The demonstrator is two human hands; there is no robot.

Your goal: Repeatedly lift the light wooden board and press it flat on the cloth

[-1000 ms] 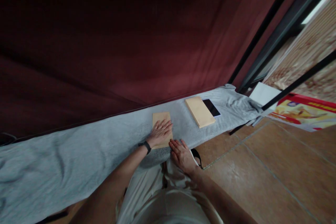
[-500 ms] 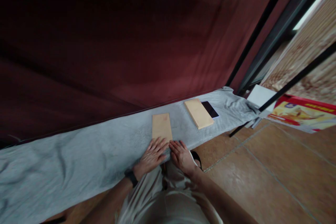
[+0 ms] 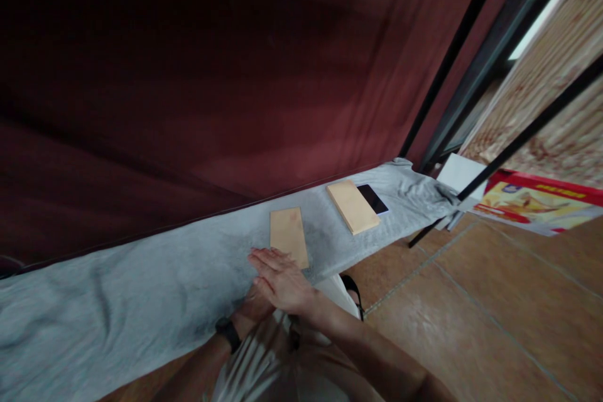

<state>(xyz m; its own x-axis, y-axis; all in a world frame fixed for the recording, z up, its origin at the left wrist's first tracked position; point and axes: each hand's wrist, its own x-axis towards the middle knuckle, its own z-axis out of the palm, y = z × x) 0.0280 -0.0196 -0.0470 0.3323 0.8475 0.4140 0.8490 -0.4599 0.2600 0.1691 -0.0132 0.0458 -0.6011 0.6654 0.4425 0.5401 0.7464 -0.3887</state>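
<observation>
Partly, the right hand (image 3: 284, 281) covers the envelope (image 3: 287, 232), cloth (image 3: 169, 270) spreading beyond its edges.

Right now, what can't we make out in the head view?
All head view:
- Left hand: fingers mostly hidden under the right hand; grip unreadable.
- Tan envelope: near left corner hidden by the right hand.
- Reddish mark on it: too small and blurred to read.
- Black-faced slab: left side hidden by the tan stack.
- Red-and-yellow panel: cut off by right edge, lettering blurred.
</observation>
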